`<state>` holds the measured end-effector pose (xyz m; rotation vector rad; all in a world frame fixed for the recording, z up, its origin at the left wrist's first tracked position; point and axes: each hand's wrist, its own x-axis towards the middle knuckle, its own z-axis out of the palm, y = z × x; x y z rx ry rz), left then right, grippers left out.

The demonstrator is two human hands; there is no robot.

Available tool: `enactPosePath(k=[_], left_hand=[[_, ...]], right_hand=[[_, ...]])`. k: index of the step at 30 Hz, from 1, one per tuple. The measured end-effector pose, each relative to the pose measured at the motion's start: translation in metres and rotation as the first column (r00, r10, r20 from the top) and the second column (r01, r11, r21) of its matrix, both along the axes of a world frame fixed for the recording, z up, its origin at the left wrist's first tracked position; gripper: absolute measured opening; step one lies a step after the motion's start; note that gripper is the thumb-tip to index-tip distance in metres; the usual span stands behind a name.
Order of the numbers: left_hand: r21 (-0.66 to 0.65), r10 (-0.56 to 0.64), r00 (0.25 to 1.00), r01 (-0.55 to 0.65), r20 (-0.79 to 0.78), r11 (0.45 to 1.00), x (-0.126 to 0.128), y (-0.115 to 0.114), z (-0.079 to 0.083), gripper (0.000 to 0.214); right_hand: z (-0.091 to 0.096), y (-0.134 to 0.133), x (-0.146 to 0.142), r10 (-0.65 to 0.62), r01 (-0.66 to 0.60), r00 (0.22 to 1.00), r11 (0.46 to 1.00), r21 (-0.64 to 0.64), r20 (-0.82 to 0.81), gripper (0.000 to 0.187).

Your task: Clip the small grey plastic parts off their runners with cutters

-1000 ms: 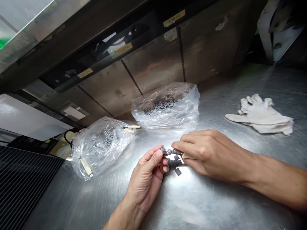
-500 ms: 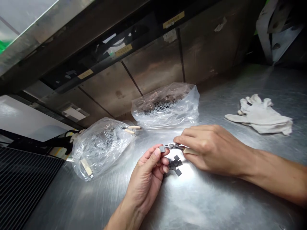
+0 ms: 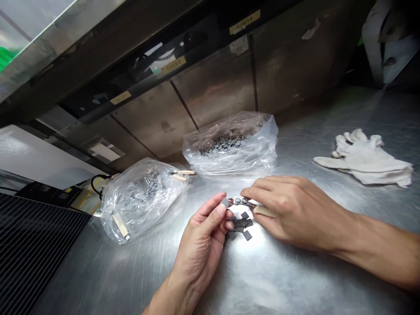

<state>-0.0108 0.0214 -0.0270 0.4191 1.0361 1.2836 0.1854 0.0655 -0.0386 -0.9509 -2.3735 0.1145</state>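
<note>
Between the thumb and fingers of my left hand (image 3: 205, 234) is a small grey square piece (image 3: 225, 202), held up above the metal table. My right hand (image 3: 288, 210) is wrapped round the pale handles of small pliers or nippers (image 3: 242, 201). Their metal jaws point left and meet or nearly meet the edge of the square piece; I cannot tell whether they grip it. Just below the tool, several dark square pieces (image 3: 243, 223) lie in a loose pile on the table, partly hidden by my left fingers.
A clear plastic bag (image 3: 231, 142) of many grey pieces stands at the back. Another clear bag (image 3: 144, 201) lies left of it, with a pale-handled tool (image 3: 180, 175) at its edge and a cream-coloured object (image 3: 120, 225) at its front. White work gloves (image 3: 367, 157) lie at right.
The grey square piece has turned in my left fingers, showing a smoother, tilted face instead of the ridged one. My right hand still holds the tool beside it. The whole view has shifted slightly.
</note>
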Motion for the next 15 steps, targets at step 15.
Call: enactPosePath(k=[15], left_hand=[[0.067, -0.01, 0.998, 0.013, -0.056, 0.998, -0.0008, -0.0008, -0.0045, 0.025]], right_hand=[[-0.0039, -0.0049, -0.0043, -0.032, 0.032, 0.999, 0.999, -0.008, -0.005, 0.023]])
